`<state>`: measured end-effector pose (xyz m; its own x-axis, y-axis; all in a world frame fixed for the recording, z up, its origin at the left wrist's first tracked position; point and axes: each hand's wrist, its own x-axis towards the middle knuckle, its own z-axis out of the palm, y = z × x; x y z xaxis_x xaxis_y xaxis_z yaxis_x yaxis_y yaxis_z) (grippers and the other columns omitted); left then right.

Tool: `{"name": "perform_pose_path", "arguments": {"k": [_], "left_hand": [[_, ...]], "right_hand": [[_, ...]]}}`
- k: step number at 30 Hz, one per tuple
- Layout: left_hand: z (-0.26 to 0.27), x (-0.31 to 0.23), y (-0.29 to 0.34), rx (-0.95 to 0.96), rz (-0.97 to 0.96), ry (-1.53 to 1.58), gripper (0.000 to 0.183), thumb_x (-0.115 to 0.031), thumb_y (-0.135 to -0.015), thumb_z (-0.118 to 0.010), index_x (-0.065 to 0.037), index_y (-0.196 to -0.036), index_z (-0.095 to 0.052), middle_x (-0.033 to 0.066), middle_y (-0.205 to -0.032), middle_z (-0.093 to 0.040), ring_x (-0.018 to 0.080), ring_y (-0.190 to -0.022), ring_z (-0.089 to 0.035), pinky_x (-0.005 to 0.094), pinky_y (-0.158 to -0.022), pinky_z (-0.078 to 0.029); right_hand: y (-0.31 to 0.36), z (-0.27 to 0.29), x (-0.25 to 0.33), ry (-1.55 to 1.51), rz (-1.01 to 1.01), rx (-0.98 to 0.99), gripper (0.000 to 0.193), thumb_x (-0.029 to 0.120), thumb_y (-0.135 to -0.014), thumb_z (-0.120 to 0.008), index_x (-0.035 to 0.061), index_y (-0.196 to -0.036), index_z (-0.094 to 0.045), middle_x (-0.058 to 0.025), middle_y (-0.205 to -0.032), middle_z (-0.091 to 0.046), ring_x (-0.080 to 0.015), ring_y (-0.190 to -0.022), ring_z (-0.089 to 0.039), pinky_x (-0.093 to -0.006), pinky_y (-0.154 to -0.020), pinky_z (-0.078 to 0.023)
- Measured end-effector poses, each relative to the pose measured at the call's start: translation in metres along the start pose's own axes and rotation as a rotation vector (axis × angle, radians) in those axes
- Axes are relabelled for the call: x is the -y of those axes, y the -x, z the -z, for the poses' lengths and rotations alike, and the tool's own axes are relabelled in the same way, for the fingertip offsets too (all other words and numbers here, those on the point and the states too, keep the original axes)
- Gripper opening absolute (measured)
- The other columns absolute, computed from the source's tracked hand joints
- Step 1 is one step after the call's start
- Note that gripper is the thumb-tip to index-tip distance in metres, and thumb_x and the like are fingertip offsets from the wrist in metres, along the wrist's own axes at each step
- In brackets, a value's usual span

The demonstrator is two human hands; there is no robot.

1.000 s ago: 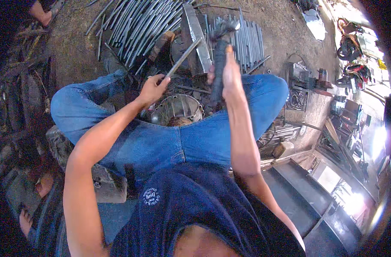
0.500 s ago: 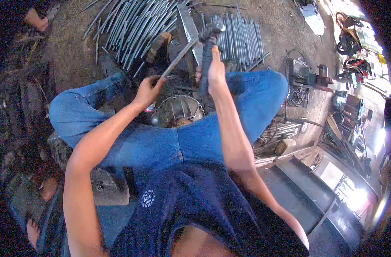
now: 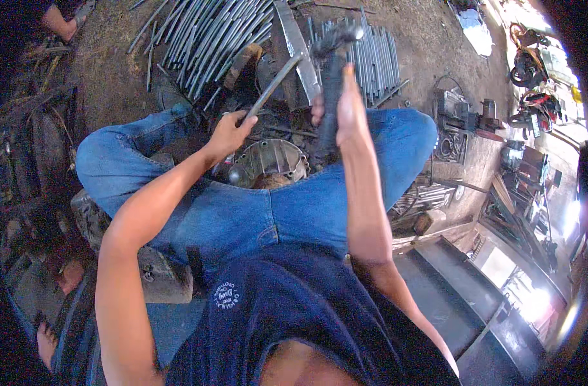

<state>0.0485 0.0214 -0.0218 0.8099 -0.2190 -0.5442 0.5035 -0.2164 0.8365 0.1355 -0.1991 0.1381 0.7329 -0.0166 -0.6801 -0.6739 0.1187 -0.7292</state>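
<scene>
My left hand (image 3: 231, 134) is closed round the lower end of a grey metal rod (image 3: 276, 85). The rod slants up to the right, its far tip beside a flat steel bar (image 3: 295, 48) on the ground. In my right hand (image 3: 354, 119) is a hammer (image 3: 332, 87) with a thick dark handle, held upright. Its head is raised to the right of the rod's tip, apart from it and blurred by motion. Between my crossed legs sits a round, ribbed metal housing (image 3: 250, 156), below both hands.
Many metal rods (image 3: 207, 48) lie in a pile at the far left, with another row of rods (image 3: 381, 61) at the far right. Right of my knee stand a metal machine part (image 3: 451, 106) and a tray of small parts (image 3: 448, 147). Another person's foot (image 3: 61, 22) shows top left.
My right hand and the hammer have moved right, away from the rod's tip. My left hand and the rod have shifted slightly to the right.
</scene>
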Motion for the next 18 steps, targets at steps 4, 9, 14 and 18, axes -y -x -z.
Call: {"name": "perform_pose_path", "arguments": {"k": [4, 9, 14, 18], "left_hand": [[-0.002, -0.010, 0.009, -0.165, -0.052, -0.178, 0.035, -0.036, -0.092, -0.059, -0.002, -0.093, -0.062, -0.0025, -0.065, -0.051, 0.0062, -0.053, -0.044, 0.0252, -0.046, -0.034], [-0.001, -0.021, 0.015, -0.208, -0.081, -0.201, 0.039, -0.033, -0.091, -0.058, 0.006, -0.089, -0.064, 0.0128, -0.065, -0.058, 0.0214, -0.059, -0.053, 0.0368, -0.059, -0.041], [-0.004, -0.025, 0.014, -0.190, -0.076, -0.078, 0.039, -0.031, -0.091, -0.060, 0.007, -0.098, -0.064, 0.0076, -0.067, -0.059, 0.0124, -0.065, -0.053, 0.0324, -0.059, -0.042], [-0.003, -0.023, 0.017, -0.231, 0.000, -0.206, 0.046, -0.034, -0.090, -0.060, 0.009, -0.106, -0.062, 0.0083, -0.069, -0.061, 0.0131, -0.062, -0.053, 0.0323, -0.058, -0.043]], "right_hand": [[0.051, -0.019, 0.102, -0.069, 0.542, -0.038, 0.064, 0.064, -0.093, -0.032, 0.0080, -0.068, -0.051, -0.0045, -0.051, -0.049, -0.0172, -0.041, -0.049, -0.0310, -0.040, -0.041], [0.028, -0.022, 0.099, -0.263, 0.909, 0.049, 0.061, 0.063, -0.092, -0.036, 0.0081, -0.069, -0.051, -0.0048, -0.054, -0.050, -0.0168, -0.042, -0.049, -0.0308, -0.040, -0.039], [-0.058, -0.007, -0.048, -0.123, -0.015, -0.022, 0.063, 0.065, -0.092, -0.032, 0.0079, -0.071, -0.050, -0.0053, -0.053, -0.047, -0.0189, -0.045, -0.048, -0.0336, -0.043, -0.042], [-0.021, 0.007, -0.031, -0.138, -0.136, -0.056, 0.063, 0.063, -0.093, -0.029, 0.0051, -0.079, -0.050, -0.0057, -0.058, -0.048, -0.0158, -0.045, -0.047, -0.0298, -0.043, -0.041]]}}
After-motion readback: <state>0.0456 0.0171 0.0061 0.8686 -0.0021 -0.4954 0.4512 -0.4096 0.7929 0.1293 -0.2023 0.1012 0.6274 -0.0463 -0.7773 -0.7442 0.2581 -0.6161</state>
